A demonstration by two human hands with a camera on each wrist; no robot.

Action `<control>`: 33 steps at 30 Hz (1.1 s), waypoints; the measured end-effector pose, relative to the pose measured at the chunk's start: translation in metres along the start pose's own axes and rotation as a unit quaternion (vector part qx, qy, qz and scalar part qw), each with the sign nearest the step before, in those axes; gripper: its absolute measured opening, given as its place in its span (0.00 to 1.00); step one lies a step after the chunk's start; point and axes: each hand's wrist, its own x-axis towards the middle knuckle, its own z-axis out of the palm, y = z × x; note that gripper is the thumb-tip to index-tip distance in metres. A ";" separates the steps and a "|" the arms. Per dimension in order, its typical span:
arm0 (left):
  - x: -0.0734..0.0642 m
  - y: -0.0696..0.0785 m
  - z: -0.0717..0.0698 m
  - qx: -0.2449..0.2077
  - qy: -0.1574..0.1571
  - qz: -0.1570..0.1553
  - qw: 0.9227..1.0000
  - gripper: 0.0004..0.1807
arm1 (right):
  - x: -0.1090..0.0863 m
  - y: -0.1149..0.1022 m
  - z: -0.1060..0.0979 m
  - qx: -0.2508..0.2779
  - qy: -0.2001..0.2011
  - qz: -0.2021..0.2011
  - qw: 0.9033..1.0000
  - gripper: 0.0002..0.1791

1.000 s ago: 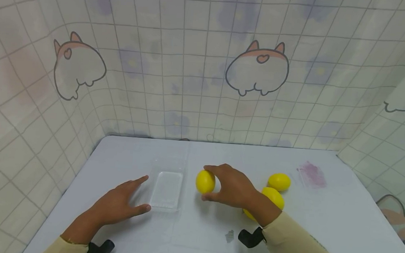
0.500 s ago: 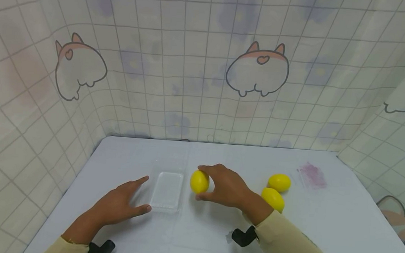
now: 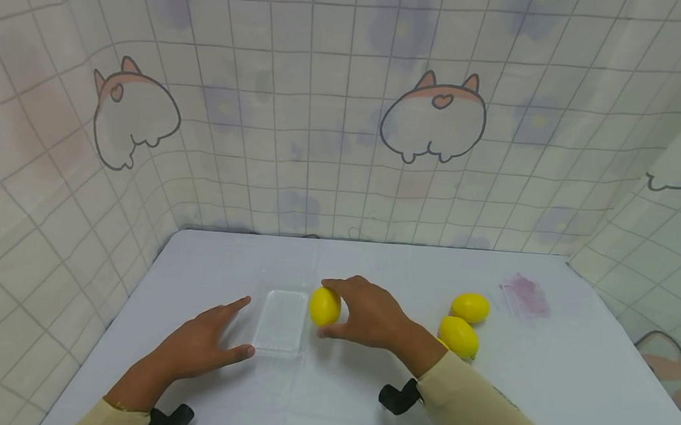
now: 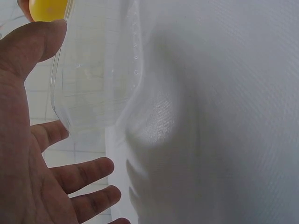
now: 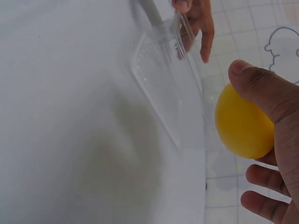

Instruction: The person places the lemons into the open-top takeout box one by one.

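Observation:
My right hand (image 3: 371,315) pinches a yellow lemon (image 3: 324,307) between thumb and fingers, held above the table just right of a clear plastic container (image 3: 279,352). In the right wrist view the lemon (image 5: 244,123) is apart from the container (image 5: 156,88), with the thumb across its top. My left hand (image 3: 197,342) is on the container's left side, fingers spread and fairly straight. Seen from the left wrist, the thumb tip and one fingertip lie right at the rim of the container (image 4: 93,74). Nothing shows inside the container.
Two lemons (image 3: 470,308) (image 3: 458,337) lie on the white table (image 3: 542,384) at the right; a third, mostly hidden by the right forearm, shows a sliver of yellow. A pinkish stain (image 3: 526,296) marks the surface beyond them. A patterned curtain (image 3: 335,120) surrounds the table's back and sides.
My right hand has moved left with the lemon, from a gap right of the container to close by its right edge. The left hand and container have stayed put.

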 end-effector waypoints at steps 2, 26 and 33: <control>0.000 0.000 0.000 0.000 -0.001 -0.002 1.000 0.56 | 0.002 -0.001 0.002 -0.003 0.001 -0.001 1.000 0.49; -0.001 0.002 -0.001 -0.003 -0.005 -0.005 1.000 0.56 | 0.021 -0.027 0.011 -0.011 -0.007 -0.021 1.000 0.48; 0.001 0.003 -0.001 0.000 -0.005 -0.010 1.000 0.56 | 0.026 -0.030 0.016 -0.012 -0.010 -0.019 1.000 0.48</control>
